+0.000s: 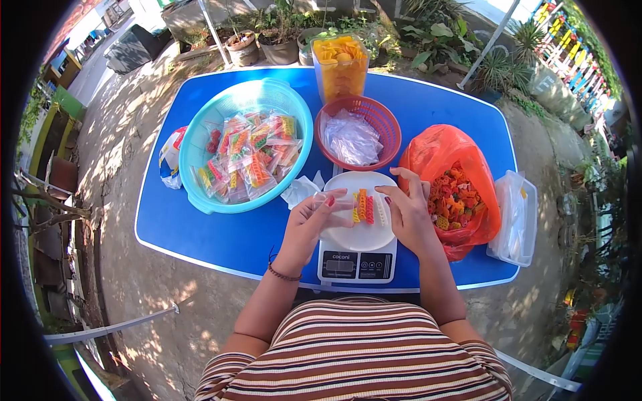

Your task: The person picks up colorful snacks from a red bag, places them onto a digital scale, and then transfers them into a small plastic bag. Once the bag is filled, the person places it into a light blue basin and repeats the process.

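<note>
My left hand [309, 226] pinches a small clear plastic bag [343, 212] over the left side of a white round plate [358, 240]. A short row of ridged snack pieces [363, 207], yellow, orange, pink and white, shows at the bag's right end, over the plate. My right hand [412, 212] hovers at the plate's right edge, thumb and fingers apart and curved toward the pieces. The plate rests on a white kitchen scale [356, 266] with a dark display panel.
A turquoise basin [194, 144] of filled snack bags stands left. A red basket [390, 158] holds clear bags. Behind it is a tub of yellow snacks [341, 67]. Right are an orange bag [428, 144] of colourful pieces and a clear box [525, 220]. All stand on a blue table [200, 234].
</note>
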`<state>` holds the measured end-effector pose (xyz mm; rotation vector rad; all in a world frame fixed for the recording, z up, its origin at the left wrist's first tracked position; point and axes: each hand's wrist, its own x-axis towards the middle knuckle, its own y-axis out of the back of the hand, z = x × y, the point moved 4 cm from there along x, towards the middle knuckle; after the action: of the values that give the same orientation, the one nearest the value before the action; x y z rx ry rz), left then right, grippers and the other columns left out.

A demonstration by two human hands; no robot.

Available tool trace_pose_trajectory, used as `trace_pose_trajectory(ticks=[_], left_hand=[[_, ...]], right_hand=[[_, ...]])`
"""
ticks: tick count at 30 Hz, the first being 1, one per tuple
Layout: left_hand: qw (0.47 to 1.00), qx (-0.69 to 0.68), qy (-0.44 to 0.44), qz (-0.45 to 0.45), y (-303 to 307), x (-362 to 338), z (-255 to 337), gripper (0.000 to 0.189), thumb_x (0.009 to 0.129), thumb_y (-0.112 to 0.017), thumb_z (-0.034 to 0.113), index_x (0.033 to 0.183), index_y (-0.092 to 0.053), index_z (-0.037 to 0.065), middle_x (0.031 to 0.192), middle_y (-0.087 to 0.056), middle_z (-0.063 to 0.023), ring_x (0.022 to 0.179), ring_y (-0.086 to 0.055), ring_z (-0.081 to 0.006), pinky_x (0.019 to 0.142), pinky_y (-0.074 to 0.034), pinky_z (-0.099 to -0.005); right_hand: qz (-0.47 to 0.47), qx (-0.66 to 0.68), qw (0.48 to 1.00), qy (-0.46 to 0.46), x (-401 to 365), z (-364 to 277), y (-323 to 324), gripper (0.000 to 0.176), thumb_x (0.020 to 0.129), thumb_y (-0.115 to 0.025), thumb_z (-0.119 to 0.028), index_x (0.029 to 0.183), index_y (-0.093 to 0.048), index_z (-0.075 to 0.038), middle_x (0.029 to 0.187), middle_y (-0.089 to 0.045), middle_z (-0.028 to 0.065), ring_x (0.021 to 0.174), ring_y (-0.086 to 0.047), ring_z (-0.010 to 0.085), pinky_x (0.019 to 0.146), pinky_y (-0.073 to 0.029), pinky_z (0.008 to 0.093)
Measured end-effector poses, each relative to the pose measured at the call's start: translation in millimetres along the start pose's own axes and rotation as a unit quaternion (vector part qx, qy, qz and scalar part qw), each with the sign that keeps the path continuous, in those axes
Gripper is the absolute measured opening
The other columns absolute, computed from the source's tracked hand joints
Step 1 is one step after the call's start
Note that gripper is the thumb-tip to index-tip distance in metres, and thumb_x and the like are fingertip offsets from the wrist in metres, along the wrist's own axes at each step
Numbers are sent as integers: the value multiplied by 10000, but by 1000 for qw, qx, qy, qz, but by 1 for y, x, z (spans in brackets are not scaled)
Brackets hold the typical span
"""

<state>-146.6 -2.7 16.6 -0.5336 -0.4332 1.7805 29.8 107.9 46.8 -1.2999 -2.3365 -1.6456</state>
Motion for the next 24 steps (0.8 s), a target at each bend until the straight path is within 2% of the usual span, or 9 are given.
trace_pose_trajectory(ticks=[5,8,11,14,15,17,20,21,24], left_hand=[[999,44,-11,6,3,0,-14,274,1009,-612,123,1203,-663,-64,1094,-728,-181,931,-735,-218,880,-576,-303],[995,92,-37,12,-3,-3,-9,258,960,-688,126,1120,-693,-77,1055,-736,-185,900,-736,-196,848,-575,-286],[990,130,-45,13,-1,-5,-11,236,910,-737,68,1086,-697,-83,1008,-748,-171,880,-736,-183,832,-584,-279],[985,163,-45,38,-5,-7,-9,263,861,-778,28,1080,-692,-89,969,-754,-160,884,-734,-166,818,-591,-275],[982,179,-43,41,-6,-7,-8,274,853,-784,23,1083,-689,-91,977,-753,-163,888,-733,-165,818,-591,-273],[976,210,-39,46,-8,-7,-9,297,836,-796,12,1090,-685,-94,993,-750,-169,898,-730,-162,819,-591,-270],[978,198,-59,29,-14,-8,-8,334,829,-801,9,1117,-674,-100,1007,-748,-165,901,-727,-159,825,-592,-273],[978,197,-59,26,-16,-8,-7,342,828,-801,5,1125,-671,-102,1014,-747,-164,906,-727,-160,827,-592,-275],[979,194,-62,19,-19,-9,-5,360,830,-797,2,1147,-664,-105,1030,-745,-160,919,-724,-161,834,-591,-278]], right_hand=[[-30,-57,997,-38,-12,7,-18,331,823,-665,4,1152,-676,-35,1240,-532,153,1047,-499,338,913,-451,418],[-20,-24,999,-26,-14,7,-22,302,825,-672,-24,1127,-663,-11,1109,-584,143,990,-522,325,899,-457,414],[-21,19,999,-17,-14,14,-28,230,818,-683,-12,1047,-660,-12,968,-614,133,868,-571,315,813,-489,379],[35,164,981,-97,-9,2,-12,157,875,-670,22,1024,-627,-2,919,-641,106,797,-622,226,737,-515,310],[79,284,949,-115,-7,0,-7,157,895,-661,28,1043,-613,3,940,-645,103,815,-631,199,737,-521,291],[164,504,835,-148,-7,-3,0,159,935,-642,41,1081,-586,12,981,-653,97,851,-648,145,738,-532,254],[146,526,831,-108,-4,-16,9,200,957,-624,45,1141,-545,31,1009,-650,96,934,-637,115,822,-541,257],[156,525,831,-99,-5,-18,6,250,941,-642,57,1163,-529,37,1012,-654,115,936,-650,137,854,-536,266],[155,513,838,-98,-7,-21,0,210,923,-667,58,1108,-572,38,1037,-664,126,956,-645,139,853,-526,262]])
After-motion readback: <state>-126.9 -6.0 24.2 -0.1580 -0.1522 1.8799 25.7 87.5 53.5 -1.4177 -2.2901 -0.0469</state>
